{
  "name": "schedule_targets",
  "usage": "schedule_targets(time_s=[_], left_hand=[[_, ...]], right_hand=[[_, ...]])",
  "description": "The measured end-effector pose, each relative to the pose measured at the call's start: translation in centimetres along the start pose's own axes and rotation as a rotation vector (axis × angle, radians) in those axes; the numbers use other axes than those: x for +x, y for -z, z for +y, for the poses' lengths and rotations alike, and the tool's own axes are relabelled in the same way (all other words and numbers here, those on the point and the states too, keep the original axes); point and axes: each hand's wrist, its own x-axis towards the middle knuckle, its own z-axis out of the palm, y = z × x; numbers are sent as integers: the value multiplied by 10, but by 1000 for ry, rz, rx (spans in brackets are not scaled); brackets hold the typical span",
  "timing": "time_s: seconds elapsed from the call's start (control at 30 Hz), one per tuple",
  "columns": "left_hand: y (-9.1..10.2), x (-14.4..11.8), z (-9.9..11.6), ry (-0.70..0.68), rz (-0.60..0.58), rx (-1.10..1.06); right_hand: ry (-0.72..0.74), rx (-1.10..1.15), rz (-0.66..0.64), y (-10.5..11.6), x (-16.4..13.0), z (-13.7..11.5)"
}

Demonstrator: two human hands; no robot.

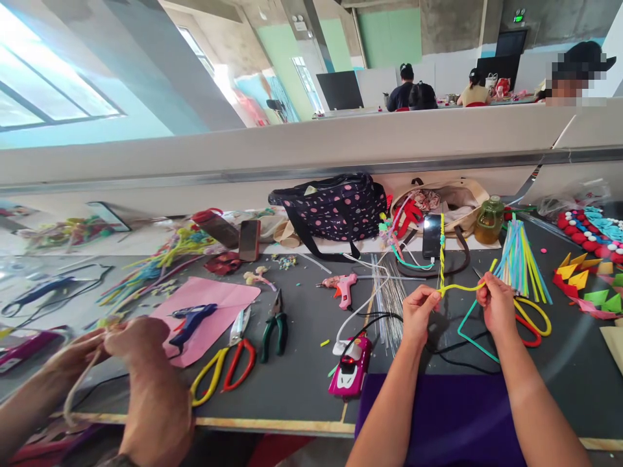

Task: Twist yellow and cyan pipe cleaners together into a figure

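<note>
My left hand is closed in a pinch at the lower end of an upright yellow twisted stem, which looks wound from fuzzy pipe cleaner. From that pinch a loose yellow pipe cleaner runs rightward. Its far end sits between the fingers of my right hand, also closed, with a short tip poking out above. Just below my right hand lie scissors with yellow and red handles, partly covered by it. A bent teal pipe cleaner rests on the table between my forearms.
At left, a co-worker's hands hold something pale. Around the table are a blue glue gun, a pink glue gun, scissors, pliers, a magenta power strip, a patterned bag and bundled pipe cleaners.
</note>
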Motion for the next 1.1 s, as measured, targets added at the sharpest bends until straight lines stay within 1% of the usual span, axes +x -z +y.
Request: schedule_targets(time_s=[0.07, 0.13, 0.23, 0.3, 0.37, 0.5, 0.57, 0.63, 0.7, 0.8, 0.87, 0.97, 1.1], left_hand=[[0, 0, 1, 21, -5, -31], [0, -1, 1, 52, -3, -66], [-2, -2, 2, 82, 7, -83], [-2, -2, 2, 92, 5, -78], [-3, -3, 3, 100, -16, -73], [-3, -3, 4, 107, -102, -59], [-3, -4, 5, 108, -156, -44], [-2, -4, 6, 100, -210, -40], [-2, -5, 7, 85, -252, -46], [-1, -5, 8, 74, -281, -46], [-1, -6, 8, 77, -285, -46], [-1, -5, 7, 93, -254, -70], [2, -2, 4, 177, -117, -214]], right_hand=[[-82, 35, -54, 0, 1, 1], [-105, 49, -64, -1, 1, 2], [-58, 30, -35, -2, 0, 1], [-31, 4, -42, -3, -2, 0], [-47, -37, -117, -3, -4, -2], [-159, -161, -364, -5, -11, -4], [-218, -190, -428, -6, -13, -4], [-262, -187, -401, -6, -12, -2], [-272, -187, -297, -5, -9, 1], [-183, -207, -127, -3, -5, 5], [-98, -216, -75, -4, -4, 7], [-21, -214, -48, -5, -5, 7], [42, -178, 36, -5, -5, 3]])
